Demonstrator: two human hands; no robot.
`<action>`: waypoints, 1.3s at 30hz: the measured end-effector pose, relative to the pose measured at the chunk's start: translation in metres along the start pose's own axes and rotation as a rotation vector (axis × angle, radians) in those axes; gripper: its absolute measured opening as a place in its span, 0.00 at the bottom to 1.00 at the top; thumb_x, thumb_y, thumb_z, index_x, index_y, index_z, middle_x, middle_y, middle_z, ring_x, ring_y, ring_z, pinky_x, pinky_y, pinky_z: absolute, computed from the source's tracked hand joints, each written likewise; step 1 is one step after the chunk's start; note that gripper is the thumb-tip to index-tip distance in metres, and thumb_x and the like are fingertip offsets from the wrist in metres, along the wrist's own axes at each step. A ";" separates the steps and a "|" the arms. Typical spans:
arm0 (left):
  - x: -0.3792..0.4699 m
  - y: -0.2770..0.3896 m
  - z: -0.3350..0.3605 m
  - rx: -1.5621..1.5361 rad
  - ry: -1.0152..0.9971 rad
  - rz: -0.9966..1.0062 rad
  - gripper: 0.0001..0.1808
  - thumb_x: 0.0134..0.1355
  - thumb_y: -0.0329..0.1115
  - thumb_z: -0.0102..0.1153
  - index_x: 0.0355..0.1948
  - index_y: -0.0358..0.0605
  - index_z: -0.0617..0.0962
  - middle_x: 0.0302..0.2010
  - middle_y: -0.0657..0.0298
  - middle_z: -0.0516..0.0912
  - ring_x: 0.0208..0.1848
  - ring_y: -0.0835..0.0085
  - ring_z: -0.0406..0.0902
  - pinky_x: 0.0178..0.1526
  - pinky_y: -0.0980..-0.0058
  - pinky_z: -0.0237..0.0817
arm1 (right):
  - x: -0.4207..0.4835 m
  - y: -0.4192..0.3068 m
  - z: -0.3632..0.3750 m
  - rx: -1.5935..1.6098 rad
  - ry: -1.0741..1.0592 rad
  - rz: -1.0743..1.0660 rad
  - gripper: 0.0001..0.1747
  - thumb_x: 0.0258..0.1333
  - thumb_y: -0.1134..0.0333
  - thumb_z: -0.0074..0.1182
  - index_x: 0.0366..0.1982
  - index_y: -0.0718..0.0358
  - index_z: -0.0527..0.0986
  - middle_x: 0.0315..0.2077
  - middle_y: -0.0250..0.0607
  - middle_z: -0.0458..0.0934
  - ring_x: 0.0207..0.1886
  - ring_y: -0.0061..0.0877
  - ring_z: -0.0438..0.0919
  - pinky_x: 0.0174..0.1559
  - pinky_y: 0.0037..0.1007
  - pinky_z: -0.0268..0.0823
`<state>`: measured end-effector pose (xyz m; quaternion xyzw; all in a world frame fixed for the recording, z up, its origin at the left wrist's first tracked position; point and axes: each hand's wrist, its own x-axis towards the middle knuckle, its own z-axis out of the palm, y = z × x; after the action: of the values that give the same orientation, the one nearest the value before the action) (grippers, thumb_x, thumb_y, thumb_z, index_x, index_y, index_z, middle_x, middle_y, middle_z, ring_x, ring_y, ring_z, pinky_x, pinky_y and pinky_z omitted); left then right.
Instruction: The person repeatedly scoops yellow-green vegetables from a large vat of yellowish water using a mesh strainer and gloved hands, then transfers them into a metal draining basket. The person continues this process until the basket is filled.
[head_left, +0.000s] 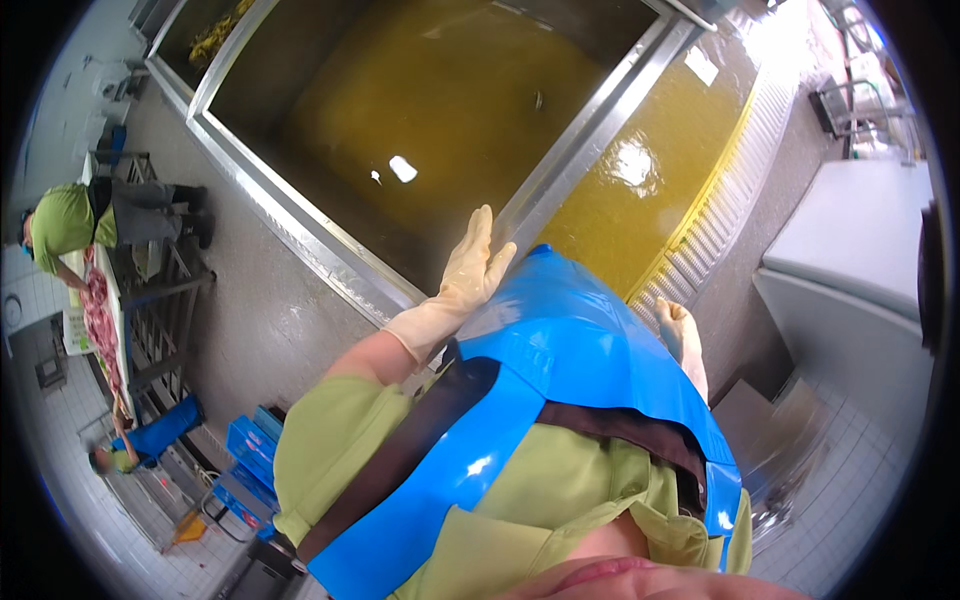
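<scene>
My left hand, in a cream rubber glove, is held out flat with the thumb apart from the fingers. It is at the near corner of a large steel-rimmed tank of murky yellow-brown liquid. I cannot tell whether it touches the rim. On the other side of my blue plastic apron, my right hand is low at my side, in a like glove. Its fingers look curled, and the apron hides part of it, so what it may hold does not show.
A ridged strip edges a wet yellow surface right of the tank. Beyond stands a white chest-like unit. At left, a person leans over a table with raw meat; another person is behind, near blue crates.
</scene>
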<state>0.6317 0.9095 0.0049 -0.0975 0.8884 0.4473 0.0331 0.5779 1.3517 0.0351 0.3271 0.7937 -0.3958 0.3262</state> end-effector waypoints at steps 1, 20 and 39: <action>0.001 0.002 -0.002 -0.035 0.017 -0.047 0.49 0.84 0.52 0.63 0.89 0.27 0.60 0.87 0.23 0.63 0.89 0.28 0.62 0.89 0.50 0.57 | 0.012 -0.020 -0.007 -0.060 -0.017 -0.044 0.25 0.87 0.49 0.61 0.65 0.62 0.87 0.48 0.36 0.93 0.50 0.22 0.85 0.58 0.33 0.78; 0.042 0.026 0.009 0.501 0.706 -0.773 0.45 0.79 0.46 0.69 0.84 0.25 0.68 0.80 0.22 0.71 0.76 0.26 0.75 0.80 0.41 0.67 | 0.175 -0.510 0.066 -0.498 -0.408 -1.043 0.27 0.87 0.55 0.61 0.74 0.62 0.85 0.70 0.44 0.89 0.72 0.27 0.86 0.75 0.30 0.72; 0.045 -0.088 -0.130 0.550 0.843 -1.622 0.74 0.57 0.62 0.88 0.86 0.23 0.60 0.65 0.26 0.87 0.69 0.32 0.86 0.72 0.48 0.78 | 0.463 -0.564 0.313 -0.969 -0.267 -0.393 0.85 0.57 0.32 0.83 0.95 0.39 0.32 0.93 0.50 0.34 0.94 0.55 0.44 0.86 0.65 0.60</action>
<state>0.6092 0.7472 0.0066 -0.8257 0.5631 -0.0084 0.0321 -0.0447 0.9428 -0.2385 -0.0688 0.8833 -0.0762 0.4574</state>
